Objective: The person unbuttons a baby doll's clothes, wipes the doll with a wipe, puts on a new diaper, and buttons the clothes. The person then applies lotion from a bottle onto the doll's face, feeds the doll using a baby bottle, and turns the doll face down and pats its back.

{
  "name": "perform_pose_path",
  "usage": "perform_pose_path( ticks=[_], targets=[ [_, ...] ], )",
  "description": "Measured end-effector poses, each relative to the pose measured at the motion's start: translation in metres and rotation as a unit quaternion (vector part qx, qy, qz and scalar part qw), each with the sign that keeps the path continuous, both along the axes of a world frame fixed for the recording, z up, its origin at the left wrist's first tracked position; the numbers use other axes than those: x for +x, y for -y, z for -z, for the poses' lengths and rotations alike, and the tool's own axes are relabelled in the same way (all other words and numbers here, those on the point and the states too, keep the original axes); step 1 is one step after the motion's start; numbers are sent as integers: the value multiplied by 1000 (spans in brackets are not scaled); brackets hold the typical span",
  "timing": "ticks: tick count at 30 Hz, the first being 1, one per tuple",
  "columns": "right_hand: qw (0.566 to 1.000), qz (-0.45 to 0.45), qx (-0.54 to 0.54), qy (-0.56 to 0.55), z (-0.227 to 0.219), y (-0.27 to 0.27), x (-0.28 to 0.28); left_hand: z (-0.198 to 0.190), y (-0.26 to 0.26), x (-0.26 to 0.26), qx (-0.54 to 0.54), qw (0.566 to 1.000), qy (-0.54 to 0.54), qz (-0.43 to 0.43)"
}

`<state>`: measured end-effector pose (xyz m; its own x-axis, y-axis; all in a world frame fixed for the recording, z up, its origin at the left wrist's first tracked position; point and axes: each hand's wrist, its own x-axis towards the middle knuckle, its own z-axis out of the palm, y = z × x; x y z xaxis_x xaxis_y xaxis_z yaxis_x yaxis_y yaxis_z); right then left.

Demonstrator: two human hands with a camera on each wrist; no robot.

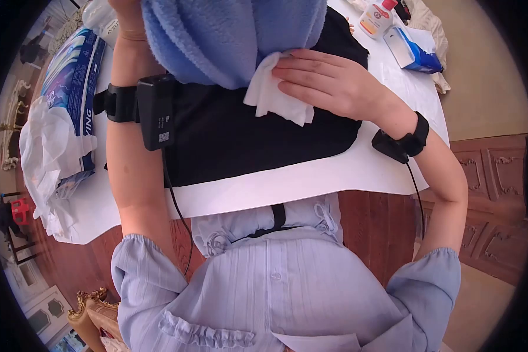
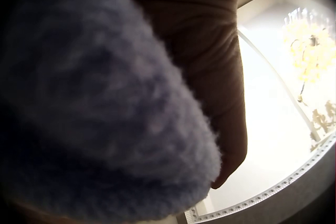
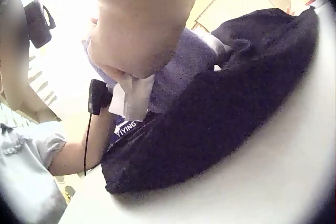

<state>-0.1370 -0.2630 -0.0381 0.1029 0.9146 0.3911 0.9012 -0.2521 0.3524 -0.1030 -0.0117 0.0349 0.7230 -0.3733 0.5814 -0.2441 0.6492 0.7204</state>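
Blue fluffy cloth [image 1: 217, 41] hangs in folds over a black cloth [image 1: 234, 141] at the top of the head view. At its left edge is my left hand [image 2: 210, 71], largely cut off in the head view. In the left wrist view that hand holds the fluffy fabric [image 2: 105, 92], one digit lying straight along its edge. My right hand [image 1: 337, 82] holds a white tissue [image 1: 276, 100] against the lower right of the fluffy cloth, fingers together on top and thumb hidden. The tissue's loose end drapes over the black cloth.
A blue pack [image 1: 73, 82] with crumpled white plastic [image 1: 50, 146] stands on the white table [image 1: 252, 193] at left. At the back right are a bottle with a red cap [image 1: 376, 19] and a blue-and-white tissue pack [image 1: 413, 50]. Cables hang from both wrist cameras.
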Motion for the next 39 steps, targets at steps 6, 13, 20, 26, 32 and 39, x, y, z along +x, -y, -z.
perform_pose_path(
  ticks=[6,13,20,26,32,39],
  targets=[
    [927,137,-36,-347,-4,15,-35,-9,2,-12,1,999,15,41],
    [707,249,549,-370,-125,126,-30,-21,-4,-28,0,989,68,135],
    [779,471,414,-23,-88,230,135,-36,15,-49,381,789,383,292],
    [814,542,209,15,-46,229,206,17,27,-78,465,720,492,157],
    [903,381,70,-186,-5,325,244,54,18,-92,431,732,523,69],
    [859,372,312,-163,-86,221,140,77,0,-110,374,750,545,2]
  ],
)
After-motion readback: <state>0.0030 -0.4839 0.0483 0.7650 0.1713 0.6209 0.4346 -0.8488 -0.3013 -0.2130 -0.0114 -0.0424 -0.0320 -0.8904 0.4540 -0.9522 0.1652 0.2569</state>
